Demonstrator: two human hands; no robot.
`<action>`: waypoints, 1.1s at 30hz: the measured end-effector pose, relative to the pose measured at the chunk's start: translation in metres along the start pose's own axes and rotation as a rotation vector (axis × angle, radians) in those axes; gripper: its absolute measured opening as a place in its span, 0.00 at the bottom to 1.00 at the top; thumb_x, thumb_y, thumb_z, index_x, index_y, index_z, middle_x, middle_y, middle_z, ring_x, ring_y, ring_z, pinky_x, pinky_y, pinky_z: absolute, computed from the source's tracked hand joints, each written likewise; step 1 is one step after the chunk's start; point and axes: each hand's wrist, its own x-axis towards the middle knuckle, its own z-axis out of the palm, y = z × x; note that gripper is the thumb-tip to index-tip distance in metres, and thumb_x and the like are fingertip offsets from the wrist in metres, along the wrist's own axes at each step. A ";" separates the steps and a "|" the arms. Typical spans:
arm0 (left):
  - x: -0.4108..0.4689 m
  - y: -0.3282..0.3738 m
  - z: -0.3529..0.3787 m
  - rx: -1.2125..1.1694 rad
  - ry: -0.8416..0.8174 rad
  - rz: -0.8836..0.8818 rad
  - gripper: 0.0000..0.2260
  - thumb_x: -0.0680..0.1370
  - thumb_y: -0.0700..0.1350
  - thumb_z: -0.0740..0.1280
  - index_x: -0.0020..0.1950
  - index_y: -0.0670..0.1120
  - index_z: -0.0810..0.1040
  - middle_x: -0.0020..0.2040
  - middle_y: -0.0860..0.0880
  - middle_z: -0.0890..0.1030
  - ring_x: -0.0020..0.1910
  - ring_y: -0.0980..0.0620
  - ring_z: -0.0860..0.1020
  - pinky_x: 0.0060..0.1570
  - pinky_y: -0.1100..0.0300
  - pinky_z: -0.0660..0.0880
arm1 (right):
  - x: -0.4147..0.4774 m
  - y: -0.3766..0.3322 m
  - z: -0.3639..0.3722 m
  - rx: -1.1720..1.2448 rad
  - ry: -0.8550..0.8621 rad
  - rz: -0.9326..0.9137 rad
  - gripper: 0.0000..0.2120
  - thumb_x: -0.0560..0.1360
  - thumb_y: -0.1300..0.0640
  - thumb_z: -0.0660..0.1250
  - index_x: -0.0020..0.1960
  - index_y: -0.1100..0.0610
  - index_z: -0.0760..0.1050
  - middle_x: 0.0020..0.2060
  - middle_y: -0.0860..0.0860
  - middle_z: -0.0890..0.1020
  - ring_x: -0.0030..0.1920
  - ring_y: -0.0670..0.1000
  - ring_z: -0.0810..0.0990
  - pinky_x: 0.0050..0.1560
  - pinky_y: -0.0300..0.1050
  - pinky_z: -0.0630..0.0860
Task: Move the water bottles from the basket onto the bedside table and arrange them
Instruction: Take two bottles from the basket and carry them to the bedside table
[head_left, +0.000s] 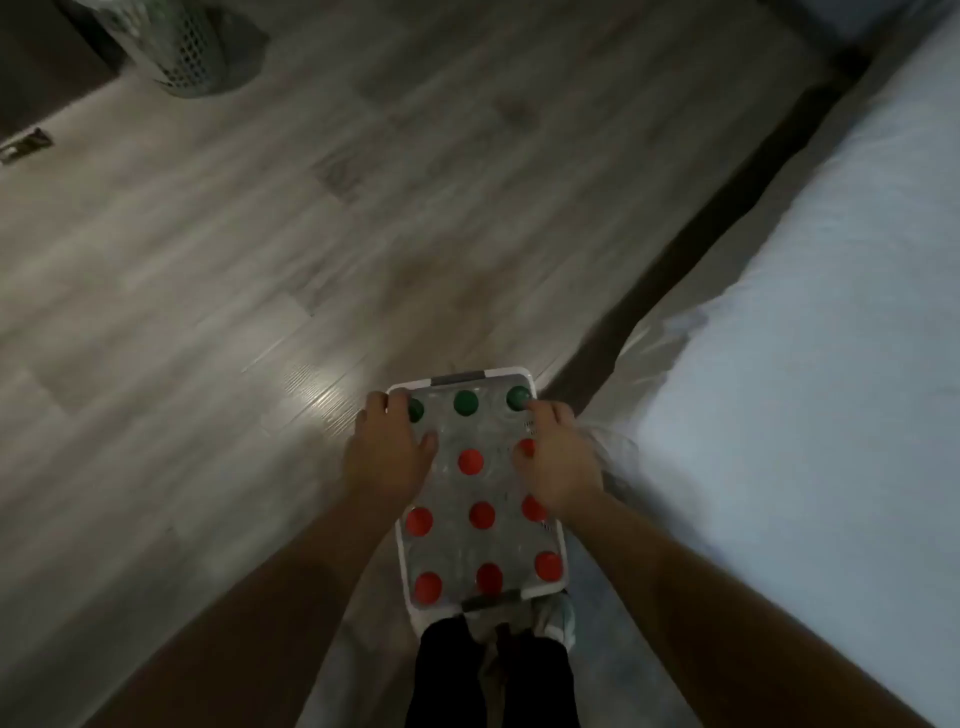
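Note:
A white basket hangs in front of my legs, packed with upright clear water bottles seen from above. The far row has green caps and the other rows have red caps. My left hand grips the basket's left rim near the far corner, covering part of one green cap. My right hand grips the right rim and hides part of a red cap. The bedside table is not in view.
Grey wood floor spreads ahead and to the left. A bed with light bedding runs along the right side. A perforated grey bin stands at the top left. My shoe shows under the basket.

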 end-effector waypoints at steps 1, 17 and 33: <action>0.008 -0.002 0.005 0.042 0.005 -0.001 0.23 0.74 0.52 0.67 0.66 0.47 0.66 0.60 0.45 0.70 0.55 0.46 0.73 0.45 0.54 0.74 | 0.010 0.002 0.003 -0.026 0.004 -0.009 0.24 0.76 0.54 0.64 0.70 0.50 0.62 0.67 0.52 0.67 0.59 0.54 0.76 0.60 0.53 0.76; 0.062 -0.032 0.046 0.298 0.028 0.128 0.16 0.78 0.59 0.58 0.59 0.51 0.71 0.40 0.51 0.80 0.35 0.51 0.77 0.34 0.60 0.72 | 0.091 0.023 0.029 -0.289 0.048 -0.116 0.15 0.78 0.43 0.59 0.59 0.52 0.68 0.44 0.52 0.81 0.44 0.53 0.80 0.47 0.51 0.80; 0.012 0.032 -0.053 0.230 0.079 0.084 0.15 0.76 0.59 0.61 0.57 0.54 0.77 0.43 0.49 0.82 0.41 0.47 0.79 0.36 0.59 0.74 | 0.026 -0.019 -0.070 -0.156 0.132 -0.239 0.14 0.75 0.42 0.62 0.43 0.53 0.72 0.34 0.50 0.78 0.35 0.50 0.77 0.34 0.42 0.71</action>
